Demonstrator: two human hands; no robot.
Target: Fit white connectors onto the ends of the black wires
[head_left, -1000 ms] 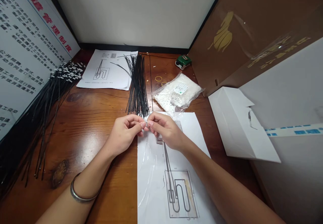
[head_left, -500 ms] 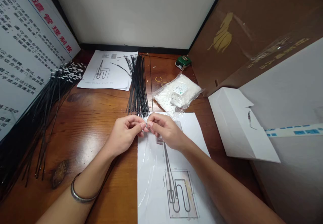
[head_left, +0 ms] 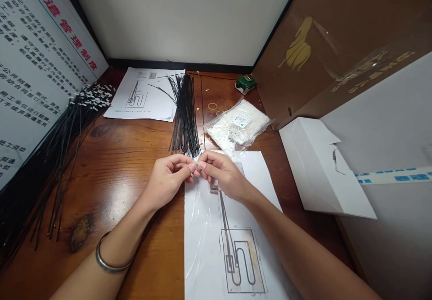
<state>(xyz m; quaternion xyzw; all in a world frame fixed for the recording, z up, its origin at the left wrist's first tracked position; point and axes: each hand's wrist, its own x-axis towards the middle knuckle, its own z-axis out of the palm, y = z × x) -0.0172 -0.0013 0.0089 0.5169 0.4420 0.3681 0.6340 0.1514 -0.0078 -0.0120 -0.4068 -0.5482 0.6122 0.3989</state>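
Note:
My left hand (head_left: pixel 168 179) and my right hand (head_left: pixel 222 174) meet fingertip to fingertip over the top edge of a white drawing sheet (head_left: pixel 266 187). Both pinch one tiny pale part (head_left: pixel 197 166), too small to name. The sheet shows a U-shaped wire diagram and lies under clear plastic film (head_left: pixel 199 228). A bundle of thin black wires (head_left: pixel 184 115) lies just beyond my fingers, its near ends almost touching them. A clear bag of small white parts (head_left: pixel 238 125) rests to the right of that bundle.
A second pile of black wires with white tips (head_left: pixel 64 142) fans out along the left board. Another drawing sheet (head_left: pixel 148 93) lies at the back. A green device (head_left: pixel 245 83), rubber bands (head_left: pixel 212 106) and a white box (head_left: pixel 320 169) sit on the wooden table (head_left: pixel 135 165).

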